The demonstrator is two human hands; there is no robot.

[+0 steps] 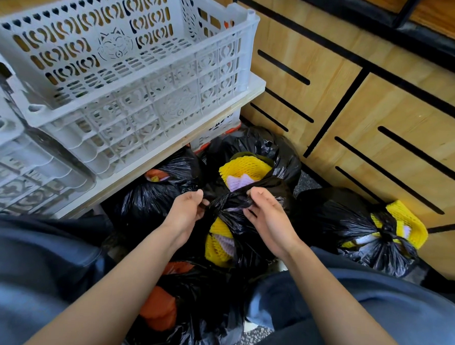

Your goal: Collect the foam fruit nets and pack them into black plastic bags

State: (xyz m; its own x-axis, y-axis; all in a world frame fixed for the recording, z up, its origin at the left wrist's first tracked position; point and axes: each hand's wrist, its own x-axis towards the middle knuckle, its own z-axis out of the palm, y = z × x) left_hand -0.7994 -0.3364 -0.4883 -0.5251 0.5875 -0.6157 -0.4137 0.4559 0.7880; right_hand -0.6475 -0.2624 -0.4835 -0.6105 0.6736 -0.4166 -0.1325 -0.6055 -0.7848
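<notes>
The left hand [187,209] and right hand [267,215] each pinched a twisted handle of the black bag [241,225]; forearms converged above it.

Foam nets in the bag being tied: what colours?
Mostly yellow foam nets, with pale purple ones among them; head view.

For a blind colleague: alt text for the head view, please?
The left hand and right hand grip the twisted top of a black plastic bag stuffed with yellow foam nets. Other filled bags lie around; white crates stand left.
</notes>
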